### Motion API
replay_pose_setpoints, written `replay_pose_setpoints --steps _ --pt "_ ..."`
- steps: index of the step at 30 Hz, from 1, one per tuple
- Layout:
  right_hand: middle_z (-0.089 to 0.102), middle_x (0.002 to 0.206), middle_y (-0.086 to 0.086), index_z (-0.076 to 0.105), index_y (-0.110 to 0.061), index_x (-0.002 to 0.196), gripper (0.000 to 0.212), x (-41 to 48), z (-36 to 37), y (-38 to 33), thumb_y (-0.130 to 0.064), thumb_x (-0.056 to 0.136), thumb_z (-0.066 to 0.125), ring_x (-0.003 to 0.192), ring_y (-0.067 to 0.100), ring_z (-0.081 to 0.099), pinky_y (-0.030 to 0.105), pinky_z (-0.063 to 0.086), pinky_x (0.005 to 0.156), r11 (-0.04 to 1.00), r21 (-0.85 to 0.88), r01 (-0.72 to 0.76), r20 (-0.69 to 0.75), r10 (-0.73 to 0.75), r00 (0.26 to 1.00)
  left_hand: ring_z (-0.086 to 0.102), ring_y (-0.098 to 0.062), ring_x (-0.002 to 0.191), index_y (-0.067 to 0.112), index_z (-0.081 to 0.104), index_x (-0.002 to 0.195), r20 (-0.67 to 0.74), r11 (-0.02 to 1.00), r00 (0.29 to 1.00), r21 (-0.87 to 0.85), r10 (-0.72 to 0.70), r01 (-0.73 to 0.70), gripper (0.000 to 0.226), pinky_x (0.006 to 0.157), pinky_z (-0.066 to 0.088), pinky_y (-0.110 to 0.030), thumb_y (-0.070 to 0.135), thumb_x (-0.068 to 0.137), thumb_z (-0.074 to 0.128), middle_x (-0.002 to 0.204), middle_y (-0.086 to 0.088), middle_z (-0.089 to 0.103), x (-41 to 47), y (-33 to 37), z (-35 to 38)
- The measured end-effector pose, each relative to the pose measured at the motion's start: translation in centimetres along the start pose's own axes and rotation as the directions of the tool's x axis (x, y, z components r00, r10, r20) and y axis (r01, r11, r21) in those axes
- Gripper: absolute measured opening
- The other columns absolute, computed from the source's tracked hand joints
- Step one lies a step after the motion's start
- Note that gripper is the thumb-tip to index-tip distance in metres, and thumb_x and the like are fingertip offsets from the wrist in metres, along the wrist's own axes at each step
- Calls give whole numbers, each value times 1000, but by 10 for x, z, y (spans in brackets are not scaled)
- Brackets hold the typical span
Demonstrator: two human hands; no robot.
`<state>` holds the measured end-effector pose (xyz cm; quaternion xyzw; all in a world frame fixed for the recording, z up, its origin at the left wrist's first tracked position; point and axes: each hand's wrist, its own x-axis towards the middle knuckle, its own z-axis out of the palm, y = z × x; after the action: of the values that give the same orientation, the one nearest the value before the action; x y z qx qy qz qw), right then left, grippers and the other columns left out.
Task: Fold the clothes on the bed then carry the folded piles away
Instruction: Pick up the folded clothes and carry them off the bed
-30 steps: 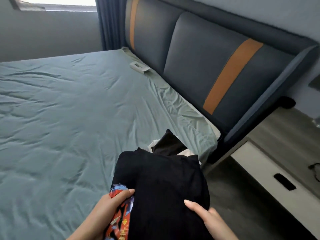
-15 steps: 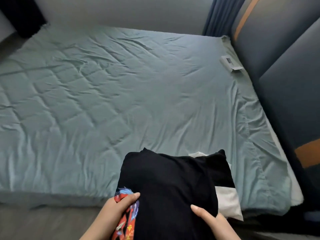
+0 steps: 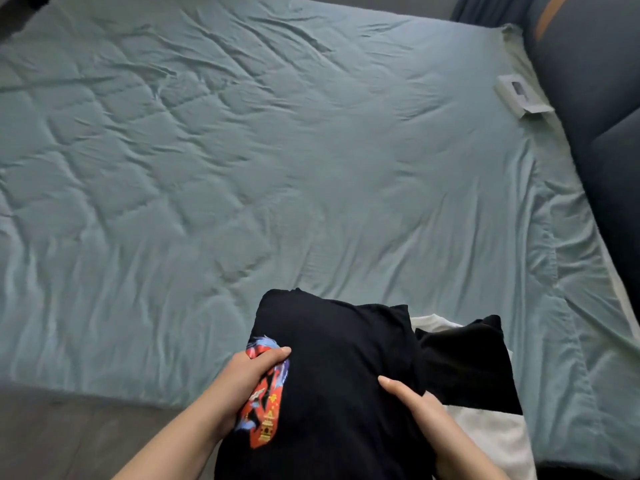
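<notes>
Teal-sheeted bed [image 3: 242, 168], folded clothes pile [image 3: 339, 358], black over white, at the bed's near edge, left hand [image 3: 249, 379] gripping its left side, right hand [image 3: 415, 407] gripping its right side, fingers of both curled round it

Bare forearms [image 3: 180, 441]; left hand [image 3: 254, 374], right hand [image 3: 417, 408] bare.
</notes>
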<state>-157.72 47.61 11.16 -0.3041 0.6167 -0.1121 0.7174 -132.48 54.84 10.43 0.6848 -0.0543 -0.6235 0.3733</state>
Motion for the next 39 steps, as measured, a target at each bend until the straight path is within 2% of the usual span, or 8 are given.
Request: replay_pose_setpoints --steps 6,13,21,24,30,33,35,39 --pt "73 110 1 67 -20 115 46 79 -8 -3 -37 73 78 101 18 70 30 56 81 998 54 37 81 -41 996 49 -16 54 17 49 70 41 992 992 9 122 -122 40 49 45 -21 43 67 80 61 -6 47 83 5 -11" --pt "69 101 -10 61 -19 124 52 187 -11 77 -38 78 76 91 9 66 18 50 65 995 -28 -91 -139 87 986 64 -19 56 12 67 76 -90 994 992 59 -88 93 27 59 51 -24 37 75 78 65 -9 67 185 -71 -4" --pt "52 138 -6 48 -22 139 83 158 -9 118 -72 73 54 131 15 45 25 31 103 969 -247 -15 -299 -62 952 68 -4 64 21 65 100 -115 997 993 74 -5 14 38 54 49 -20 54 82 63 72 9 73 166 -115 -17" --pt "48 144 -1 41 -17 144 72 165 -4 120 -62 88 47 137 18 39 32 29 113 947 -321 9 -285 -105 953 68 -3 74 28 65 105 -109 988 993 152 50 -34 39 59 49 -19 54 78 68 81 14 73 165 -119 -10" --pt "61 103 -12 55 -22 109 29 162 -12 110 -46 94 49 111 21 54 21 30 78 871 -489 52 -327 -238 915 66 -10 89 29 62 94 -362 907 915 420 179 -11 39 73 48 -30 62 73 67 83 13 71 169 -124 -6" --pt "54 132 11 46 -14 133 43 159 -11 102 -29 94 58 123 27 47 27 34 87 733 -680 23 -307 -312 899 60 -28 104 23 50 111 -415 778 887 619 202 112 61 86 48 -39 67 72 63 104 0 64 162 -120 -4" --pt "44 142 10 36 -18 144 59 156 2 87 -27 91 60 130 26 40 35 34 104 532 -840 108 -266 -576 773 50 -29 122 22 38 134 -436 599 760 797 483 77 79 96 42 -45 71 74 55 132 -5 53 159 -110 0" --pt "32 156 2 30 -23 150 59 184 39 58 -38 95 45 145 19 26 39 16 119 24 -908 418 229 -807 545 16 -21 146 25 13 153 -24 189 536 949 844 -254 71 117 9 -40 55 91 33 160 -5 17 177 -83 44"
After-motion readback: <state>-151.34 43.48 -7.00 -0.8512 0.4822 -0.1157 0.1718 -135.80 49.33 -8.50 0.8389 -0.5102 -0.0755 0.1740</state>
